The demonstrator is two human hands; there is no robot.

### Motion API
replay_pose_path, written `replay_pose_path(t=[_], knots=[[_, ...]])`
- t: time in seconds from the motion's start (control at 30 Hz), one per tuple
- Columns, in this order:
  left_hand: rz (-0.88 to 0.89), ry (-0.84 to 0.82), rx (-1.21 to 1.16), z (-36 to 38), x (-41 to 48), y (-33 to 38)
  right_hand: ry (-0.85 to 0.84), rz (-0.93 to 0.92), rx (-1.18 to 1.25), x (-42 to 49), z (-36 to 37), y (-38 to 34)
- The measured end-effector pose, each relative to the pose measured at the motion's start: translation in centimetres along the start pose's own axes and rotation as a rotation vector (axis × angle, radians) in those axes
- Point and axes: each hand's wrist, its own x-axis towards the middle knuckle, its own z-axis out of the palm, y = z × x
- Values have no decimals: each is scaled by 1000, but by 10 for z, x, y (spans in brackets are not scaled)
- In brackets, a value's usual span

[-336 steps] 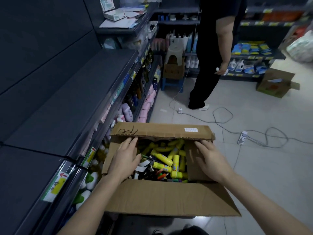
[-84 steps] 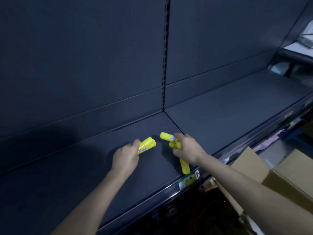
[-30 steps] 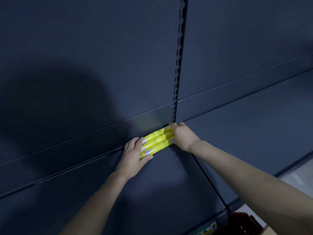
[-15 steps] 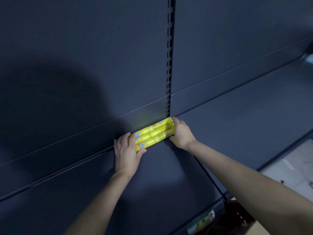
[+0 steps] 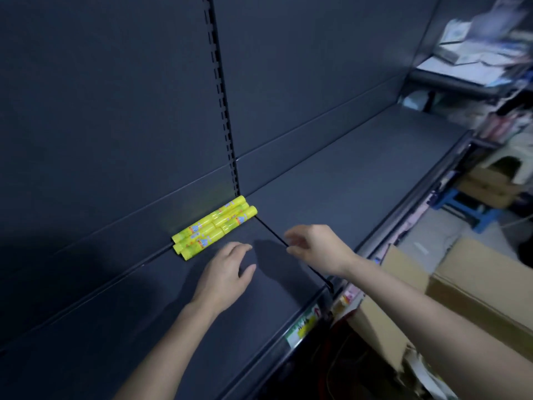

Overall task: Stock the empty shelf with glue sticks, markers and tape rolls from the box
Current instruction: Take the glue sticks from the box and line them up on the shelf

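Several yellow glue sticks (image 5: 213,228) lie side by side in rows against the back wall of the dark shelf (image 5: 144,327), just left of the upright slotted post. My left hand (image 5: 227,275) hovers over the shelf in front of them, fingers relaxed, holding nothing. My right hand (image 5: 314,248) is to the right, above the seam between shelf panels, fingers loosely spread and empty. The cardboard box (image 5: 467,295) stands at the lower right, its flaps in view and its contents hidden.
The shelf panel (image 5: 360,174) to the right is bare. A price label (image 5: 302,324) sits on the shelf's front edge. A higher shelf with papers and boxes (image 5: 476,53) is at the far right, and a blue stool (image 5: 473,209) stands on the floor beyond.
Both hands have let go of the glue sticks and drawn back toward me. The sticks stay against the back wall. My view has swung right, bringing the box into sight.
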Motion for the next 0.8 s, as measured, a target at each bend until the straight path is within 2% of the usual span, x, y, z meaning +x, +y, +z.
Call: replay_pose_path(t=[0.2,0.4,0.57,0.8], knots=[[125,-122,-105,10,-23,42,164,141,-11,-97,-3,29],[332,-223,-180,28,-29,111,275,310,-54,-185,-20,61],[464,-317,-196,49,-31,167,265,481,-150,-251,-27,104],[540,-495,-155,86,-35,228,146,733,-180,-338,-28,175]])
